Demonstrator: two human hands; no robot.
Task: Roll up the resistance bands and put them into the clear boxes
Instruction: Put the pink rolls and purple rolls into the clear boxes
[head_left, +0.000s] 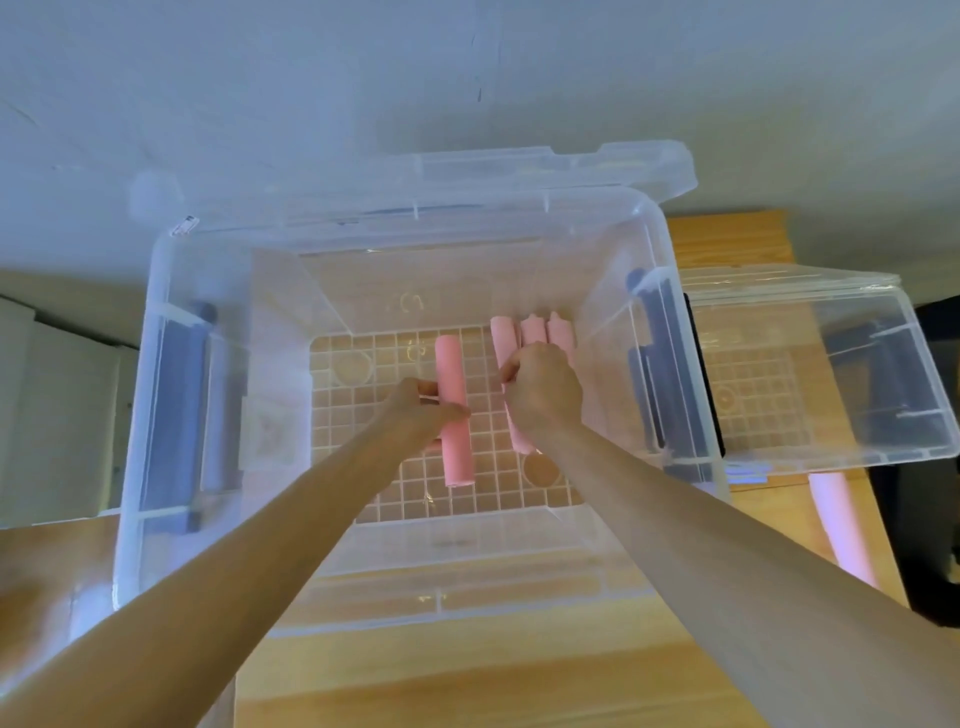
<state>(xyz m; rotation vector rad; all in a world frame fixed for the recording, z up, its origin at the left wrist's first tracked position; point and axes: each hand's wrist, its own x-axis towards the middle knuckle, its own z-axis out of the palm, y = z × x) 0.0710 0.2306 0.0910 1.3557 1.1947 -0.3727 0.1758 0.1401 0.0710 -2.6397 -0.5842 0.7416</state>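
Far left, beyond the worktop (467, 670) edge, pale grey-white furniture, blurred. On the wooden worktop, a large clear box (156, 364) standing open, with grey-blue latch handles on both side walls and a grid-patterned floor; its clear lid (519, 166) propped behind the back rim against the wall. Inside, left of middle, a single rolled pink band (453, 369) lying lengthwise on the grid floor, pinched near its middle by the left hand (415, 408), fingers curled round it. Just right, well apart from that roll, a cluster of three rolled pink bands (535, 330) lying side by side near the right wall, touching one another. Over their near ends, the right hand (540, 395), fingers curled down onto the rolls and gripping at the leftmost one; exactly which roll is held, hard to tell. Both forearms reaching in over the near rim. Further right, a second clear box (924, 405), touching the first one's right side, with the same grid floor. In front of it, on the worktop, a pale pink tube-like item (841, 525) running toward the near edge.
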